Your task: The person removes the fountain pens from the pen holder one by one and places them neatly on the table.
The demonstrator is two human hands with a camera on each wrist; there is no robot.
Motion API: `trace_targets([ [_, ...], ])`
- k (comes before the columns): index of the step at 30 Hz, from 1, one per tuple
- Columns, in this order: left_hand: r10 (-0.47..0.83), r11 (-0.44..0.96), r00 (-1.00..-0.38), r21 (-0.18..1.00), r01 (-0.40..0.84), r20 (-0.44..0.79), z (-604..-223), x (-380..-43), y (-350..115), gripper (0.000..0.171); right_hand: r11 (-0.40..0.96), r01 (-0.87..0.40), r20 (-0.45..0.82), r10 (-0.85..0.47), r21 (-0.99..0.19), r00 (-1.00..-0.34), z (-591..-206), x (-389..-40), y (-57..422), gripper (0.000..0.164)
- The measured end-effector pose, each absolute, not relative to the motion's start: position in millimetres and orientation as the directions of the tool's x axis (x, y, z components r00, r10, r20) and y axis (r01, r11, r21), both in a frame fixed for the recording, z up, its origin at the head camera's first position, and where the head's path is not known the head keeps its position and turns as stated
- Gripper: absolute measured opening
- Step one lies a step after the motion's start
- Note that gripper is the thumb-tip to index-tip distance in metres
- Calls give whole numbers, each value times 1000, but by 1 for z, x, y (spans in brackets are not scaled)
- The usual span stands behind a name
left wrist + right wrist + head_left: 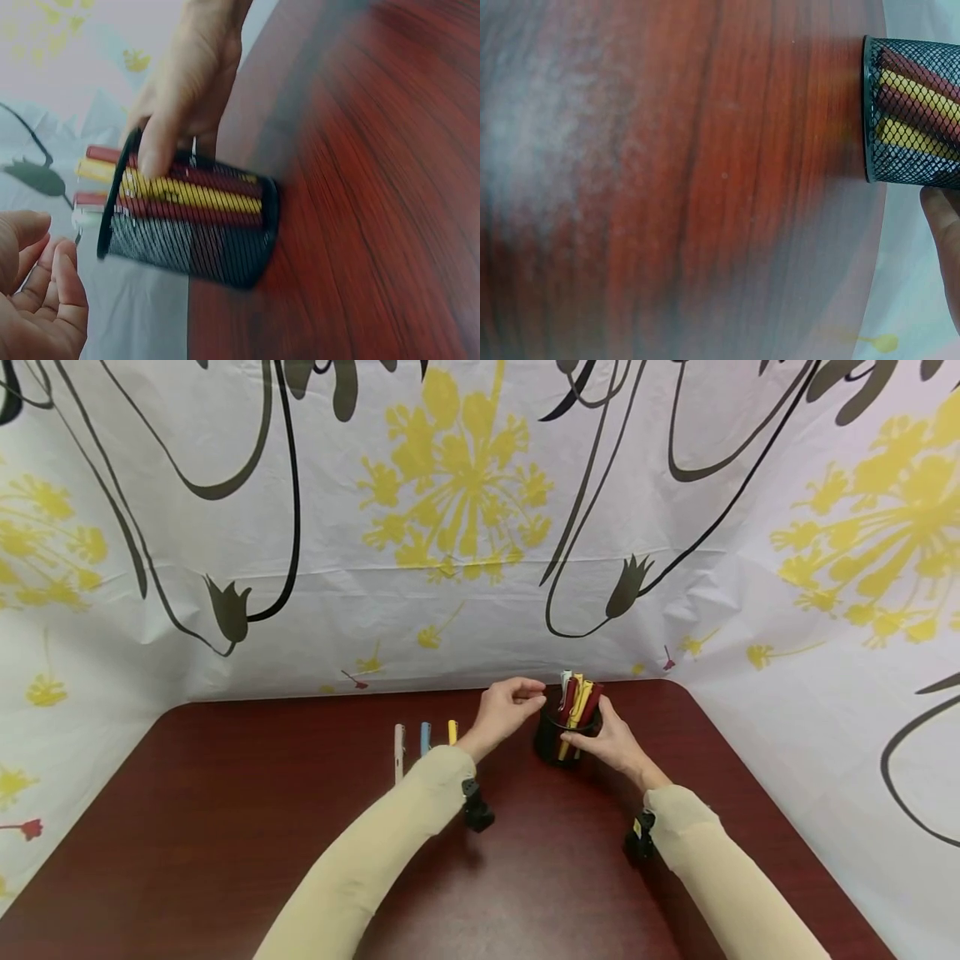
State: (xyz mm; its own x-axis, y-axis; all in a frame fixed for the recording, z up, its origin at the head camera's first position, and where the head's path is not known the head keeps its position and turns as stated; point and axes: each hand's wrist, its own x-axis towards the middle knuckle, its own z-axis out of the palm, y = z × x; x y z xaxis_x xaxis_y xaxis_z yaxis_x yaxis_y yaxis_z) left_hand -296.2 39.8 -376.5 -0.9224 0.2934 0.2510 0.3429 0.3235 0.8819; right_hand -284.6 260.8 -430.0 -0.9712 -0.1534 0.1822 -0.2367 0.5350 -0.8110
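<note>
Near the far edge of the table stands a black mesh pen cup (551, 745), upright, with several red, yellow and pale pens (577, 697) poking out of its top. My right hand (617, 745) grips the cup from the right, thumb across its front near the rim, as the left wrist view also shows. My left hand (506, 714) hovers just left of the cup's rim, fingers loosely bent toward the thumb, with nothing between them. In the right wrist view, the cup (919, 169) is partly cut off and only a little of the right hand (946, 244) shows.
Left of my left forearm lie three pens side by side: a whitish pen (399, 752), a blue pen (425, 737) and a yellow pen (452, 732), partly hidden by the sleeve. A patterned cloth (322, 635) hangs behind the dark red wooden table (187, 827).
</note>
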Motion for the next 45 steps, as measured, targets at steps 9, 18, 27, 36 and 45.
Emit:
trace_targets([
  [9,327,334,-897,851,404,298,-370,-299,77,26,547,-239,184,-154,-802,-971,-429,-285,262,83],
  [18,306,417,-889,791,448,342,-371,-300,96,29,571,-249,195,-155,-782,-968,-431,-283,262,79],
  [27,238,502,-903,750,430,359,-373,-298,109,27,555,-248,185,-169,-794,-968,-431,-283,262,80],
  [36,221,531,-903,731,429,370,-374,-298,113,26,552,-239,175,-166,-799,-970,-429,-281,262,83],
  [45,216,547,-894,710,443,392,-377,-297,115,21,550,-241,186,-154,-800,-970,-429,-280,261,81],
])
